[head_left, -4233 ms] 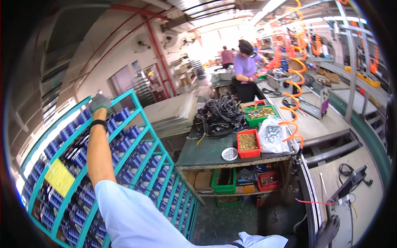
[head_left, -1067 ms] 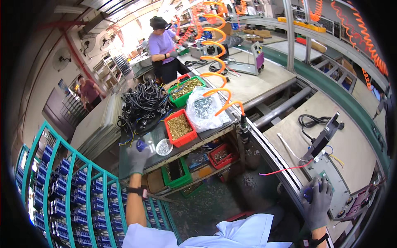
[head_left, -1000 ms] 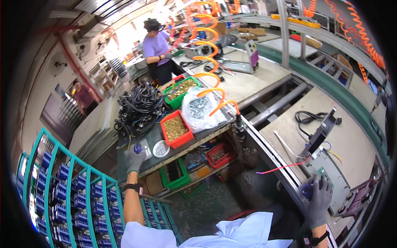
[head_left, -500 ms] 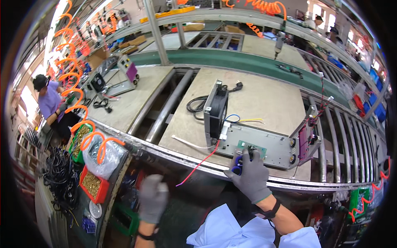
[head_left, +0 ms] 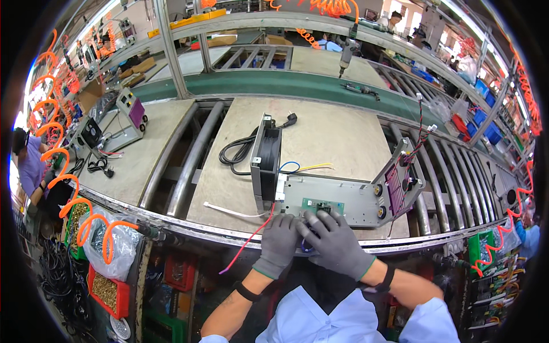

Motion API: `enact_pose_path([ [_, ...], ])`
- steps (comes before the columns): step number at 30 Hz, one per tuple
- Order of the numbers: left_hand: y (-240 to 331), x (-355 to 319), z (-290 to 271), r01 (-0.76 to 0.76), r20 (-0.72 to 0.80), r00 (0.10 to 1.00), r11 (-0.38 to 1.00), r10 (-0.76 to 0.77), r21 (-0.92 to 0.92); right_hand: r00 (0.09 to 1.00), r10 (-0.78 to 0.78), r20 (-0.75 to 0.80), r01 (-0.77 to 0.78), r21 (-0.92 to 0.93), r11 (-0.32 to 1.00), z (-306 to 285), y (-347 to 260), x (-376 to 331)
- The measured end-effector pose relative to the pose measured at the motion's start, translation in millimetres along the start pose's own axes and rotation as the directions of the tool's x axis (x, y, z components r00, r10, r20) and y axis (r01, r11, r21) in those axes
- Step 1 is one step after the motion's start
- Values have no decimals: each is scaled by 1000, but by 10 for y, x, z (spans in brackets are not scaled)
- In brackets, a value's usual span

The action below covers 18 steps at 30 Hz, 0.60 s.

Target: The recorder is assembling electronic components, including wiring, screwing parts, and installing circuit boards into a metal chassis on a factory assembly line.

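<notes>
At one metal chassis (head_left: 329, 188), two gloved hands (head_left: 279, 244) (head_left: 338, 247) together, grip unclear, one circuit board (head_left: 313, 204).

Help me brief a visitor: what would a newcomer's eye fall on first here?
Probably the gray-gloved left hand and right hand, close together at the near edge of the metal chassis. Next, perhaps, the orange coiled hose looping down the left side. The purple panel stands out at the chassis's right end.

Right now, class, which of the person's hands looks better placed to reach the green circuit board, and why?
Probably the right hand: in this view it overlaps the green circuit board's lower edge, whereas the left hand sits farther left, near the red wire.
</notes>
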State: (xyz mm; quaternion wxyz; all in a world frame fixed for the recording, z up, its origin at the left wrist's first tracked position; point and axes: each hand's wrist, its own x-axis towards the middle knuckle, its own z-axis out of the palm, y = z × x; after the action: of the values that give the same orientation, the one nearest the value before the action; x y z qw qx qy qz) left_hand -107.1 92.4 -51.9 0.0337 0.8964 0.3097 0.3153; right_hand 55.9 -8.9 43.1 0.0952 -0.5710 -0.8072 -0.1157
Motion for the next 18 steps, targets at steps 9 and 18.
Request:
enact_pose_path([
  [9, -115, 27, 19, 55, -68, 996, 998, -55, -7, 960, -279, 7, 274, 165, 947, -8, 442, 193],
  [18, 50, -38, 31, 76, -101, 992, 997, -72, 31, 883, 465, -67, -434, 262, 862, -71, 706, 619],
])
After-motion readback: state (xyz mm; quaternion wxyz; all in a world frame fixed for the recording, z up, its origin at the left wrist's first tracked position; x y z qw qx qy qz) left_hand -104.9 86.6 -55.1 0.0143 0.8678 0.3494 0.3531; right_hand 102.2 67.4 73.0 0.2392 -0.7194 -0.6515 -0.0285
